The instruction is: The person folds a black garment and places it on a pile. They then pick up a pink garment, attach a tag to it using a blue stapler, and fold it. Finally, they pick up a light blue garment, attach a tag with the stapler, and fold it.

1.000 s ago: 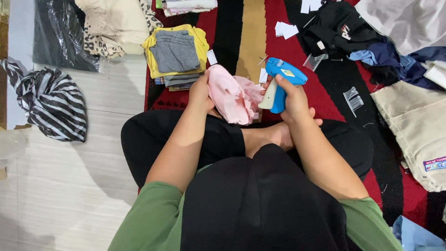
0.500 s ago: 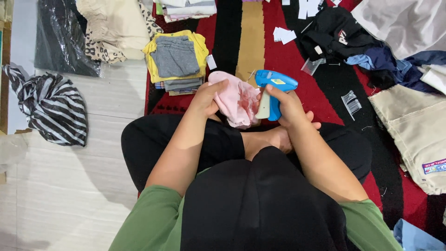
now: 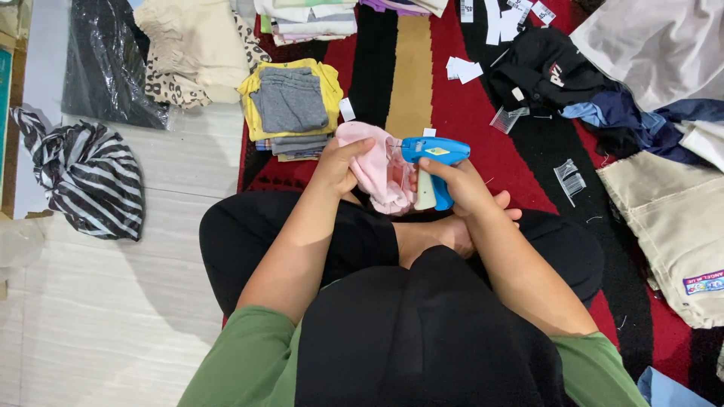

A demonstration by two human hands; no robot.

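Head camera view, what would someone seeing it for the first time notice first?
Most striking is the bright blue tagging gun at centre, held in the right hand with its nose against a pink garment that the left hand holds. Next, the red and black rug under it, strewn with white paper tags, and a folded stack topped with grey and yellow clothes just beyond the hands. At far left lies a black-and-white striped cloth on the pale floor.

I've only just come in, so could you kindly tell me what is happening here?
A person sits cross-legged on a red and black rug. The left hand holds a pink garment, while the right hand presses the nose of a blue tagging gun against it. A stack of folded clothes lies just beyond, with loose paper tags scattered further out on the rug.
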